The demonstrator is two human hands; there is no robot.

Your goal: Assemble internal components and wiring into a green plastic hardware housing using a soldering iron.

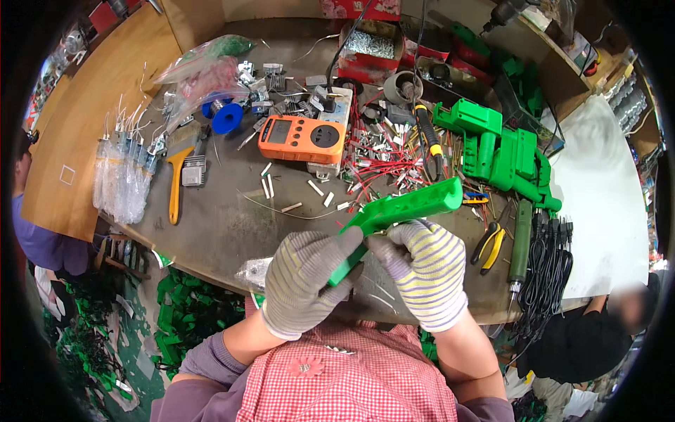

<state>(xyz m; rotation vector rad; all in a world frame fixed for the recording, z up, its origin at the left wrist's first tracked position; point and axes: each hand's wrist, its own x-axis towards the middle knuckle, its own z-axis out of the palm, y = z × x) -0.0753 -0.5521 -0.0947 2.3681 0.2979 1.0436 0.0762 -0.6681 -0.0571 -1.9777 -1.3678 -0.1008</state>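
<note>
In front of my apron I hold a green plastic tool housing [411,205], a long half-shell tilted up to the right. My left hand [306,278], in a striped knit glove, is closed round its lower end. Also gloved, my right hand [427,271] is pinched at the housing's near edge, around its middle. What sits between those fingertips is too small and hidden to make out. Beyond the housing lies a heap of red wires [383,151] with white sleeves and small metal parts. Yellow-and-black pliers [490,247] rest to the right of my right hand.
An orange meter [302,138] and a yellow-handled brush [176,184] lie left of the heap. Stacked green housings [499,151], a green electric screwdriver [520,243] and black cords [547,271] are at right. A box of screws [370,46] stands behind. Other people sit at both sides.
</note>
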